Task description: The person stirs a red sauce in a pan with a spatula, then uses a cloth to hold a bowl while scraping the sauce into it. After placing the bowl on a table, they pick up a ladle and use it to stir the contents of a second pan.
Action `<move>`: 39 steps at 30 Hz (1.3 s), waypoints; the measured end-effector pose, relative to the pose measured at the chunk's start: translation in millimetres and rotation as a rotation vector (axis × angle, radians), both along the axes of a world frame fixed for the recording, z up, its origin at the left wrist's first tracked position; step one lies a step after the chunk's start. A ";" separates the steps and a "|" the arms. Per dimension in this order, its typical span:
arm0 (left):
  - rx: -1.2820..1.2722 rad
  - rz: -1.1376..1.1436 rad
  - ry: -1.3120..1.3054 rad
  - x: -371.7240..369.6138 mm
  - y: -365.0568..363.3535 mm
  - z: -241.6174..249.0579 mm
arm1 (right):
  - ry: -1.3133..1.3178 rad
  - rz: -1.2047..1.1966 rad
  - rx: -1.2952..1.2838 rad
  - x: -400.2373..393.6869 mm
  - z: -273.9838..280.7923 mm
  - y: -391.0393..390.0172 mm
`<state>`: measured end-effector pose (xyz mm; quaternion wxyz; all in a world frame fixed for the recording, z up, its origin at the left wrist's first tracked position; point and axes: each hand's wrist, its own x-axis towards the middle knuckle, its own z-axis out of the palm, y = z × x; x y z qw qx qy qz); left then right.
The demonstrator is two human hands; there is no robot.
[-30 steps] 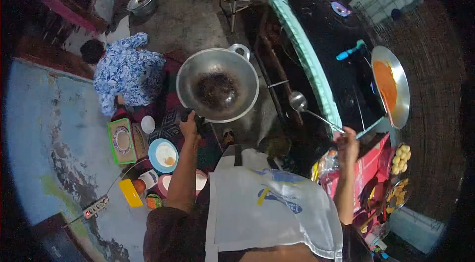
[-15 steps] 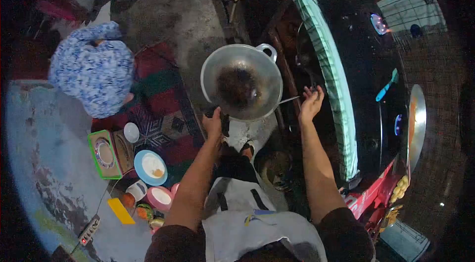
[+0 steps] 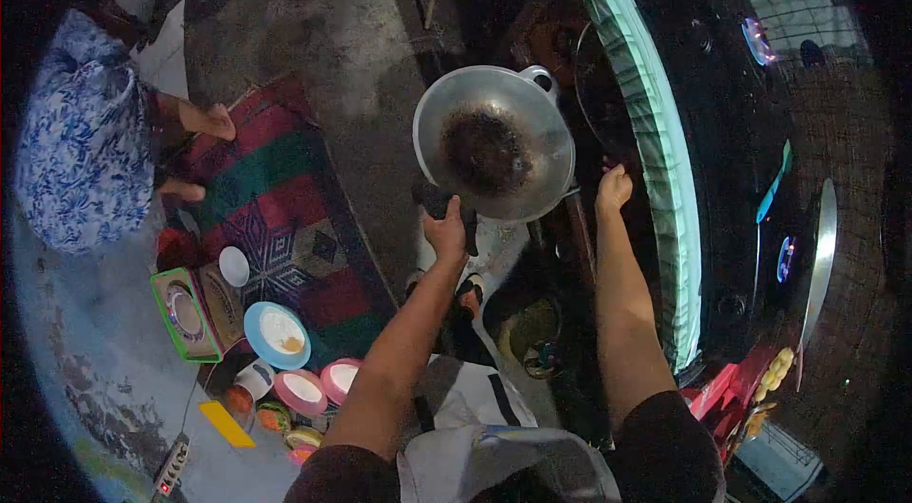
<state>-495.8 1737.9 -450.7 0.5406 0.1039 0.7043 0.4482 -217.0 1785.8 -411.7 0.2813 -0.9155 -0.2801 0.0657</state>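
Observation:
A grey metal wok [image 3: 546,137] with a browned, scorched bottom is tilted toward me in the middle of the view. My left hand [image 3: 446,229] is closed on its near rim, with a dark cloth [image 3: 429,198] between the fingers and the metal. The wok's far loop handle [image 3: 539,78] is free. Below the stove edge, my right hand [image 3: 615,188] is closed around what looks like the handle of a dark pan [image 3: 594,90], whose body is mostly lost in shadow.
At right stands a black stove [image 3: 679,75] with lit burners, a green-trimmed front edge [image 3: 660,151] and a turquoise utensil [image 3: 771,185]. Left lie a patterned mat [image 3: 285,189], a blue bowl [image 3: 256,322] and pink bowls [image 3: 300,405]. A person in patterned clothing [image 3: 85,142] is at far left.
The wok has shifted right in view with my left hand. My right hand, fingers spread before, has closed by the dark pan. The person at left shows feet and has moved leftward.

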 end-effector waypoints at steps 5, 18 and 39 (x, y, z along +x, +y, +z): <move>-0.017 0.014 -0.103 6.7 7.3 13.8 | 0.262 -0.162 0.063 14.4 -18.2 3.7; -0.150 -0.107 0.170 18.2 19.9 76.5 | 0.801 -0.388 0.713 1.6 23.2 -10.0; -0.097 -0.070 0.035 25.3 9.3 33.5 | 0.463 0.301 0.559 -59.0 54.8 -72.7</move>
